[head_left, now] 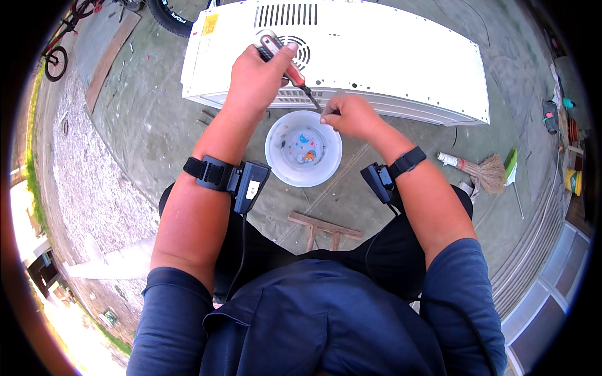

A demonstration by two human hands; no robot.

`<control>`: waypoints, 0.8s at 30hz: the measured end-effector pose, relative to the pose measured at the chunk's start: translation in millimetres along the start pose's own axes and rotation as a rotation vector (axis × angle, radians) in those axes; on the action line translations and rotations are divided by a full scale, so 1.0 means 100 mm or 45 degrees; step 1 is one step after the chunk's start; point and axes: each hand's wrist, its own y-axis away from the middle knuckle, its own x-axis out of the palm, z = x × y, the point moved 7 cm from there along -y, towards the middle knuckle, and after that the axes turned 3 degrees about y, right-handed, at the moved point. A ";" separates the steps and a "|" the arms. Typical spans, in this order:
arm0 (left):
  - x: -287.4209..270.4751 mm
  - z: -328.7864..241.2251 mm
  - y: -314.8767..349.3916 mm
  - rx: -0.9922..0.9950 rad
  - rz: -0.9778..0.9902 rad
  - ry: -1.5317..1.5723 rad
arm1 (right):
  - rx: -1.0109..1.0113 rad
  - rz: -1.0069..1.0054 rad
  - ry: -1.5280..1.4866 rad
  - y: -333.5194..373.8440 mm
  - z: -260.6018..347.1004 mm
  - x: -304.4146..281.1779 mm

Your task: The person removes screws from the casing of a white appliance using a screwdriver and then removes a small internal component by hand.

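Note:
My left hand [256,78] is wrapped round the red and grey handle of a screwdriver [295,74]. Its dark shaft slants down to the right, and the tip ends at the fingers of my right hand [352,116]. Those fingers are pinched together at the tip; whether they grip the shaft or something small there, I cannot tell. Below both hands stands a round whitish plastic tub [273,160] with coloured pictures on its bottom and a few small dark bits inside. Just beyond it lies a long white metal cabinet [389,59] with slotted vents, a round grille and holes along its edge.
A small wooden stool [325,225] is between my knees. On the right lie a straw hand broom [483,172] and a green and white dustpan [511,168]. Bicycles [56,63] stand at the far left. Cables run from the straps on my forearms.

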 end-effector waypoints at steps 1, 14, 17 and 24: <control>-0.07 0.02 -0.03 0.031 -0.081 0.120 | -0.041 0.009 0.089 0.01 -0.02 0.05; -0.19 -0.08 -0.08 0.199 -0.095 0.119 | -0.140 -0.147 0.184 0.17 0.01 -0.15; 0.02 -0.11 0.02 0.289 0.089 -0.084 | -0.163 -0.422 -0.109 0.22 0.23 -0.69; 0.62 -0.01 0.43 0.406 0.255 -0.620 | -0.439 -0.556 -0.098 0.65 0.85 -0.88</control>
